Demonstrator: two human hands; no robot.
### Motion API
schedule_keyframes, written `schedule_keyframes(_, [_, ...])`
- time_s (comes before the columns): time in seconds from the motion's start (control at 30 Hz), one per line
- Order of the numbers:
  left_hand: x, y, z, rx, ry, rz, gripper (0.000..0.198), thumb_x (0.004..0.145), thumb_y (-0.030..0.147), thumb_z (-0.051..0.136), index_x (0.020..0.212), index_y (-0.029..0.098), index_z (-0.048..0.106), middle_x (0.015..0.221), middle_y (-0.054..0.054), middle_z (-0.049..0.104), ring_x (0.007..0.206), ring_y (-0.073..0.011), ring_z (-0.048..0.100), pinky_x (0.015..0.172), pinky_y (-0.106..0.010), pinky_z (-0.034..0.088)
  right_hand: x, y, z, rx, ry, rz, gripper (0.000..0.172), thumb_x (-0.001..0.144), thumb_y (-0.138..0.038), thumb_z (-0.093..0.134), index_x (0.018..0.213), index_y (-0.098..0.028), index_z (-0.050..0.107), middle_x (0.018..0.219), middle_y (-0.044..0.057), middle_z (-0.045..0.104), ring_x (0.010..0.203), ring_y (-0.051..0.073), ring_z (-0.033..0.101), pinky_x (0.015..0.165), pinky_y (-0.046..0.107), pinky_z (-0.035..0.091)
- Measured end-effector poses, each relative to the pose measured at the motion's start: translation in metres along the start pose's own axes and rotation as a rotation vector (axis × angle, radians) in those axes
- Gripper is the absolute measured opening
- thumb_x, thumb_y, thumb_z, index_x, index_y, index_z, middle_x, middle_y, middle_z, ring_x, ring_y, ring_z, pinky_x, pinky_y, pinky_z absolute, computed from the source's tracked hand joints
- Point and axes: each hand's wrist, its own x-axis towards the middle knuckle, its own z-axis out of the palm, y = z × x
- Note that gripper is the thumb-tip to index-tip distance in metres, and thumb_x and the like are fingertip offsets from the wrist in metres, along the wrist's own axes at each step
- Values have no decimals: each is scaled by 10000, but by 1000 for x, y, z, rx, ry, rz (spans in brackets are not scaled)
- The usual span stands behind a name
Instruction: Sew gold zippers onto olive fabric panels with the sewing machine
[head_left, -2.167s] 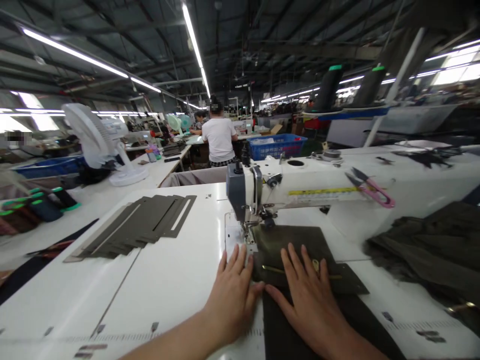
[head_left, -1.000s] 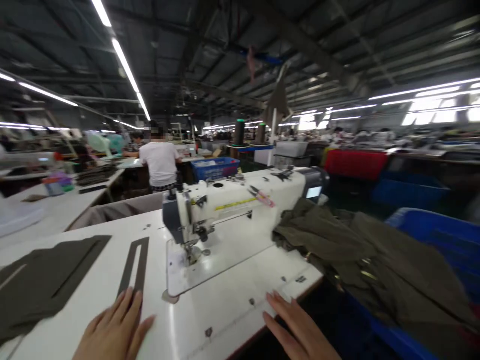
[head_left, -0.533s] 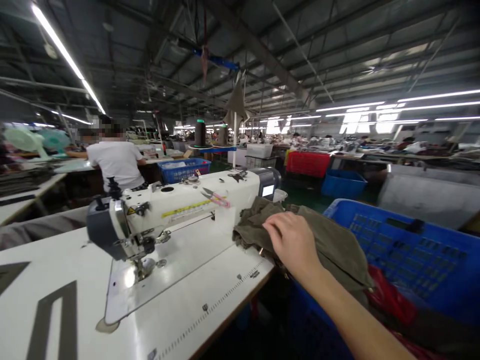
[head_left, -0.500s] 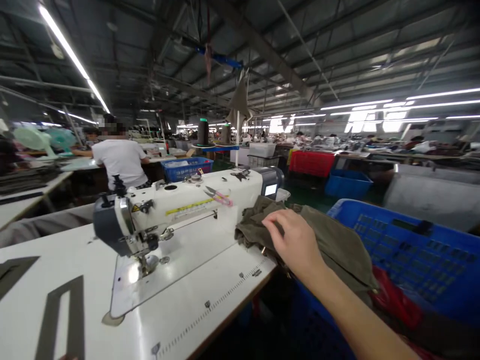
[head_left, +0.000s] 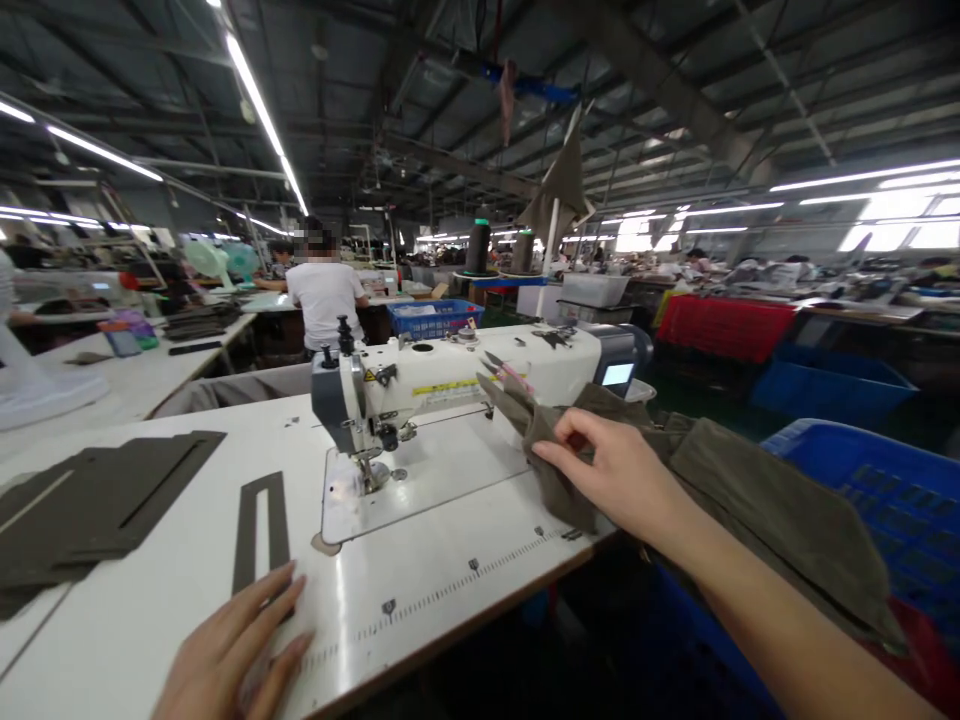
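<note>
Head view: white sewing table (head_left: pixel 420 600) spans lower left to ctr of frame. White industrial sewing machine (head_left: pixel 465 385) sits on it at ctr, needle end facing left. Olive-green garment (head_left: pixel 750 500) runs from ctr to lower right, draped over blue plastic crate (head_left: pixel 885 480) at right edge. Stack of dark cut fabric pieces (head_left: pixel 97 500) at mid left on table; single slotted dark strip (head_left: pixel 260 525) lies just right of the stack. Right hand (head_left: pixel 615 475) at ctr-right, thumb + fingers pinched on garment's left edge, holding it up just off the table by machine bed. Left hand (head_left: pixel 232 655) at bottom left, open, flat on table, fingertips touching the strip's lower end. Pink-handled thread snips (head_left: pixel 504 370) on machine arm, just above garment.
</note>
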Motion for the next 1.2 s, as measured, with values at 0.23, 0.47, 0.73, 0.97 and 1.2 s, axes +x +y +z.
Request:
schedule_keyframes(0.23, [41, 100, 23, -813, -252, -445, 300, 822, 380, 487, 996, 179, 626, 951, -81, 658, 876, -225, 610, 752, -320, 505, -28, -53, 112, 1015, -413, 282, 468, 796, -581, 410, 816, -153, 598, 760, 57, 642, 738, 193, 587, 717, 314, 445])
schedule_keyframes(0.47, [45, 99, 19, -1131, -61, -779, 551, 584, 452, 748, 997, 137, 566, 868, -51, 599, 721, -155, 580, 624, -256, 487, -56, -67, 146, 783, -341, 45, 508, 904, -487, 227, 959, -168, 619, 977, 101, 629, 979, 228, 550, 871, 354, 413])
schedule_keyframes(0.73, [41, 130, -10, -1380, -156, -770, 348, 626, 402, 744, 797, 132, 607, 745, -42, 643, 718, -181, 603, 640, -251, 481, -66, -98, 99, 221, 169, -404, 527, 829, -267, 433, 1325, -146, 304, 1367, 173, 319, 1261, 321, 288, 976, 528, 303])
schedule_keyframes(0.97, [56, 97, 23, -1420, -215, -976, 173, 714, 197, 594, 864, 113, 601, 757, -65, 662, 647, -151, 600, 596, -235, 474, -59, -49, 126, -113, -148, -342, 350, 868, -292, 427, 1144, -109, 540, 1172, 165, 548, 1081, 284, 500, 892, 422, 404])
schedule_keyframes(1.2, [46, 73, 17, -1648, -399, -903, 283, 595, 69, 529, 863, 100, 617, 838, -90, 669, 822, -205, 626, 761, -314, 482, -40, -20, 138, -177, -270, -45, 191, 774, -311, 596, 863, -142, 608, 770, 73, 617, 792, 253, 572, 684, 366, 418])
